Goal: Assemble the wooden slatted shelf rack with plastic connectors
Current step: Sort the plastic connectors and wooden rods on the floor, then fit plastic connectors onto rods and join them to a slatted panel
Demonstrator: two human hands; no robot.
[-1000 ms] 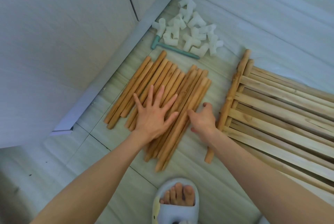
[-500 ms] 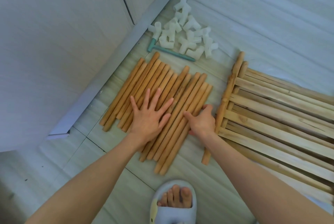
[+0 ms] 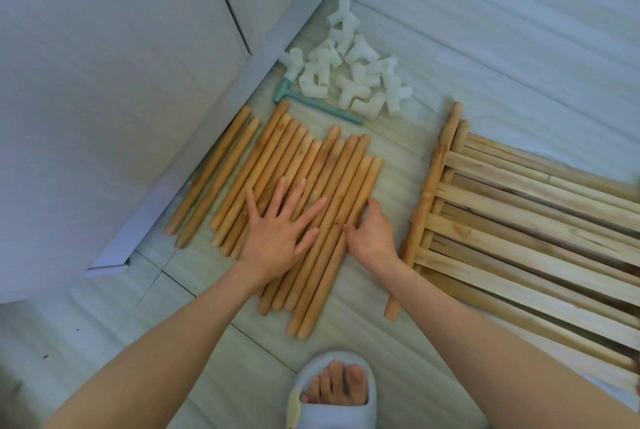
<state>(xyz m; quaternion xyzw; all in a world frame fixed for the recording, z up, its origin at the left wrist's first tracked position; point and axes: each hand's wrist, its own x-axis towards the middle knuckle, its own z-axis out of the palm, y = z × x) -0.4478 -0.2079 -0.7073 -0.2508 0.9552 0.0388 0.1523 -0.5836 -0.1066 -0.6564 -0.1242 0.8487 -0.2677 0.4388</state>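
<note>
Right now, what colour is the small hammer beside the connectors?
Teal green hammer, clearest in the head view.

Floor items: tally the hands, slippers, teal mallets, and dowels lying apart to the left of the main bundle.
Hands: 2, left hand, right hand
Slipper: 1
Teal mallet: 1
Dowels apart: 2
Total: 6
</note>
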